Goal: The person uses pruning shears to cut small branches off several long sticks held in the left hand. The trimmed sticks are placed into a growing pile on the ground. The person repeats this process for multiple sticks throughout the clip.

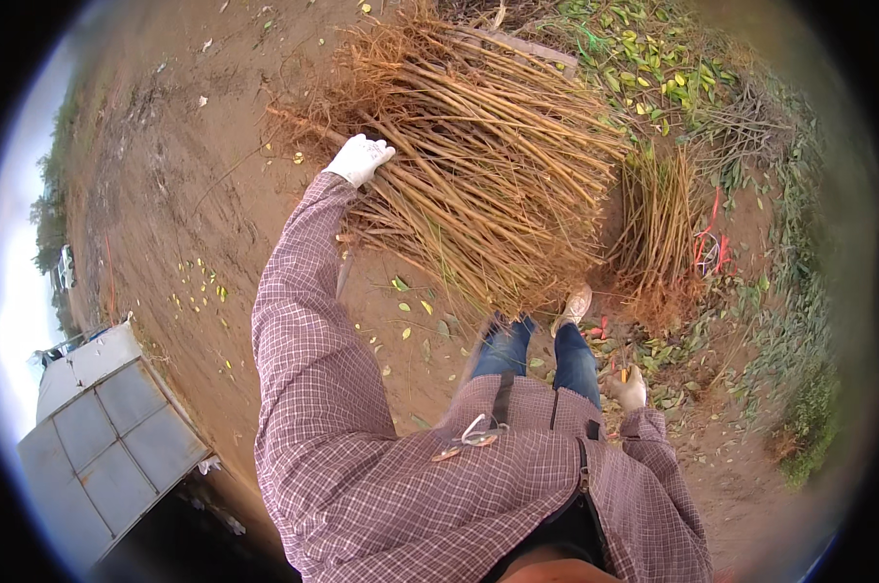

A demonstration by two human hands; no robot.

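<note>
A large heap of bare-rooted saplings (pixel 483 167) lies on the ground before me, its reddish-brown roots mostly towards the upper left. My left hand (pixel 361 159), in a white glove, is closed around a stem near the root end at the heap's left side. How many stems are in that grasp is hidden by the glove. Low at my right side, my gloved right hand (pixel 629 390) grips a small object with an orange-yellow part (pixel 624 376); what it is cannot be made out. A smaller sapling bundle (pixel 658 218) lies right of the heap, roots towards me.
Red and white ties (pixel 713 251) lie beside the smaller bundle. Cut leafy branches (pixel 793 291) cover the ground at right, and loose leaves (pixel 665 76) at the top. A wooden board (pixel 530 55) shows behind the heap. A grey metal-panelled structure (pixel 119 430) stands at far left.
</note>
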